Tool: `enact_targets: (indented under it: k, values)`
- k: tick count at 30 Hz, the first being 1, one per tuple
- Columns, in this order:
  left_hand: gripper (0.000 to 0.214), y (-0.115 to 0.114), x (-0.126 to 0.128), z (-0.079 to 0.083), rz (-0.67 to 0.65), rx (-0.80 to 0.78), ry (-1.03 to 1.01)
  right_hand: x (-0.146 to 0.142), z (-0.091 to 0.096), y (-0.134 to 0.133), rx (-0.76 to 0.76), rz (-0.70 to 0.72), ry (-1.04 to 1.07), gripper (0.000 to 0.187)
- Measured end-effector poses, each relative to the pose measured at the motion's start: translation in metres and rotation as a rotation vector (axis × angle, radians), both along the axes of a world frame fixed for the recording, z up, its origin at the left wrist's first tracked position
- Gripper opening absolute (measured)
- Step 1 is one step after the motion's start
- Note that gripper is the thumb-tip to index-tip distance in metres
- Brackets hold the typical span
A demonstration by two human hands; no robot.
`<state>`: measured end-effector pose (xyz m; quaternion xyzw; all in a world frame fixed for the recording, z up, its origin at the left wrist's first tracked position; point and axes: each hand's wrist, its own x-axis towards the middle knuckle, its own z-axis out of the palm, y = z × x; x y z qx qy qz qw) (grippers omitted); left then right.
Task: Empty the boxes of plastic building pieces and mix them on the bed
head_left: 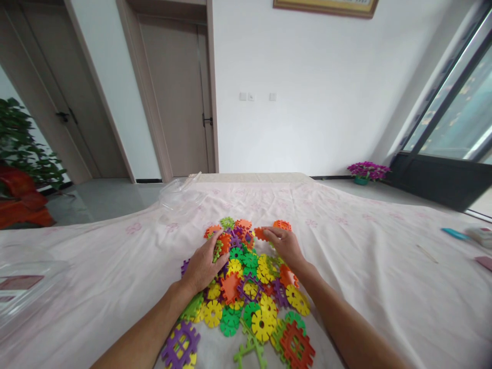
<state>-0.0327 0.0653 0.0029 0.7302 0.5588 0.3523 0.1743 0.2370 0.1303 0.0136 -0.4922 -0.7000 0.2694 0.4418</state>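
A heap of flat plastic interlocking pieces lies on the cloth in front of me, with yellow notched discs (263, 325), green discs (230, 320), purple square frames (180, 344) and orange squares (297, 344). My left hand (205, 262) is curled at the left of the heap, with its thumb and fingers around a light green piece (217, 250) and an orange piece (224, 243) right beside it. Over the far right part of the heap, my right hand (285, 244) pinches an orange notched piece (261, 233) between thumb and fingertips. The palms of both hands are hidden.
The pink-flowered tablecloth (365, 246) spreads widely. A clear plastic container (179, 197) is at the back left, another (26, 287) at the left edge. To the right lie a thin stick (426, 253), a blue item (454, 234) and a white item (480, 236).
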Motion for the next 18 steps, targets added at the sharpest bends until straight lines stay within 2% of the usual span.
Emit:
enact_targets:
  k: [5, 7, 9, 11, 15, 16, 18]
  values:
    - [0.063, -0.001, 0.000, 0.002, -0.001, -0.007, 0.002, 0.029, -0.006, 0.020, 0.065, -0.337, 0.259, 0.046]
    - [0.063, -0.001, 0.000, 0.003, 0.000, -0.007, 0.007, 0.041, -0.009, 0.025, 0.126, -0.439, 0.277, 0.048]
    - [0.062, -0.001, 0.001, 0.003, 0.003, -0.001, 0.007, 0.051, -0.013, 0.029, 0.208, -0.492, 0.194, 0.046]
    - [0.062, 0.000, 0.001, 0.003, 0.008, 0.004, 0.008, 0.059, -0.020, 0.032, 0.265, -0.425, -0.020, 0.040]
    - [0.062, 0.001, 0.000, 0.000, 0.002, 0.006, 0.008, 0.065, -0.031, 0.033, 0.248, -0.088, -0.494, 0.036]
    - [0.062, 0.001, 0.000, -0.001, 0.001, 0.007, 0.006, 0.065, -0.032, 0.032, 0.240, -0.076, -0.544, 0.038]
    - [0.061, 0.001, 0.000, -0.001, 0.001, 0.010, 0.004, 0.064, -0.031, 0.030, 0.240, -0.155, -0.576, 0.040]
